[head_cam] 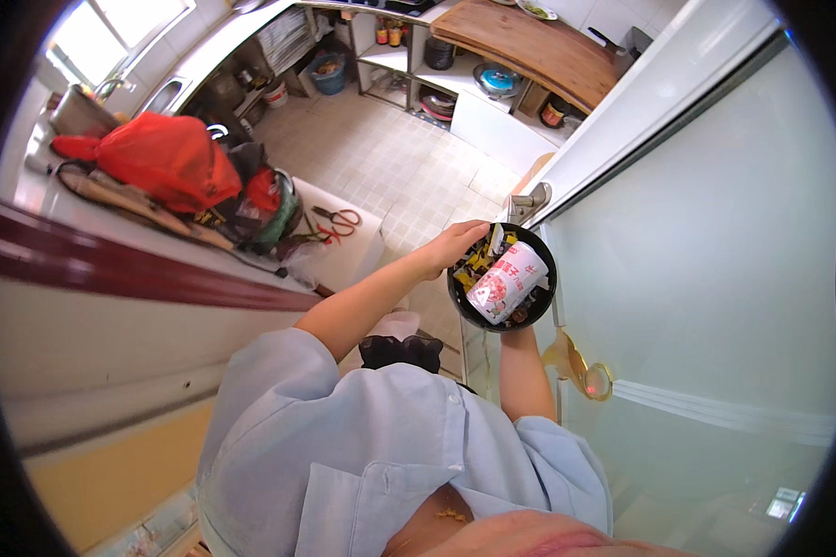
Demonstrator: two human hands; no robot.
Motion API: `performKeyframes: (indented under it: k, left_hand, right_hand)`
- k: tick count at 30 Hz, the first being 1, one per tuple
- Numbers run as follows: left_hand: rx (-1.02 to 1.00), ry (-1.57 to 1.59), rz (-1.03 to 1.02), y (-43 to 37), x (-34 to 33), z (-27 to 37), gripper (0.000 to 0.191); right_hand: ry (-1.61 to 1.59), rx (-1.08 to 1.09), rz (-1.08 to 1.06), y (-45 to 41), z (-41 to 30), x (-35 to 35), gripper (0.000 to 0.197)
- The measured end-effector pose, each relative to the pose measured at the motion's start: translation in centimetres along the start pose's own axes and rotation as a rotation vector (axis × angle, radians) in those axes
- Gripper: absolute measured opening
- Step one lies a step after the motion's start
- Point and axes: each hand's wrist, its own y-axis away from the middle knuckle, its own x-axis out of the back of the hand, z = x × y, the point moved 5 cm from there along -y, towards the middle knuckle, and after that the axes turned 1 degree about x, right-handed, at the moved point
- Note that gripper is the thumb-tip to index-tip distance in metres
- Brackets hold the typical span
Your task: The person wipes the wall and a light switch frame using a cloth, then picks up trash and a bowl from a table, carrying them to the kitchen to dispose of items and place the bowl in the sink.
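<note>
Before my chest is a round black container [552, 287], held between my two hands. My left hand [460, 244] grips its rim at the left, the thumb lower down on the outer wall. A white and red printed can [507, 282] lies on its side inside, over yellow and black wrapped pieces [475, 263]. My right forearm [526, 369] reaches up to the underside of the container, which hides most of that hand.
A frosted glass door [697, 278] with a metal handle [531, 198] stands at the right. At the left, a counter holds red bags [167, 160] and scissors [340, 220]. Past the tiled floor [390, 160] are shelves, a blue bucket [328, 74] and a wooden board [522, 49].
</note>
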Motion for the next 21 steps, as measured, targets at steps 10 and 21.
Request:
performKeyframes:
  k: [10,21]
  left_hand:
    - [-0.057,-0.131,-0.312,-12.2,0.5,-4.1,0.047]
    - [-0.102,-0.252,-0.327,-19.0,6.0,-4.1,0.046]
  right_hand:
    - [-0.147,0.223,0.181,-3.2,4.4,11.5,0.061]
    - [-0.354,0.291,0.305,-5.6,2.6,1.9,0.068]
